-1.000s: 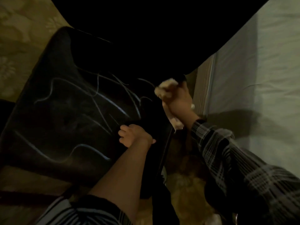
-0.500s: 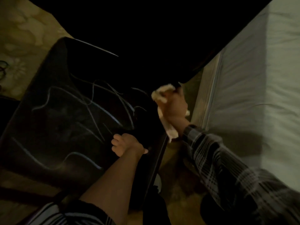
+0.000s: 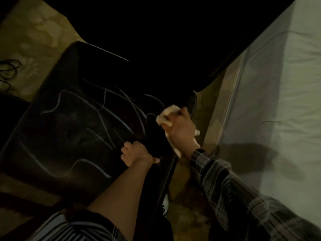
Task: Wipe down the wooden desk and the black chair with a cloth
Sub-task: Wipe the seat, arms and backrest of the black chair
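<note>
The black chair (image 3: pixel 73 129) fills the left and middle of the head view, its creased leather seat catching thin lines of light. My left hand (image 3: pixel 137 154) grips the seat's right edge near the front. My right hand (image 3: pixel 180 129) is closed on a pale crumpled cloth (image 3: pixel 167 113) and presses it against the chair's right side, close to where seat and dark backrest (image 3: pixel 156 40) meet. A loose end of the cloth hangs below my wrist. The wooden desk is not in sight.
A bed with a pale sheet (image 3: pixel 281 105) runs along the right, leaving a narrow strip of patterned floor (image 3: pixel 189 202) between it and the chair. Dark cables (image 3: pixel 8 70) lie on the floor at the far left. The scene is dim.
My right hand with the cloth has shifted slightly along the chair's right side. The left hand keeps its grip on the seat edge. The view has tilted a little.
</note>
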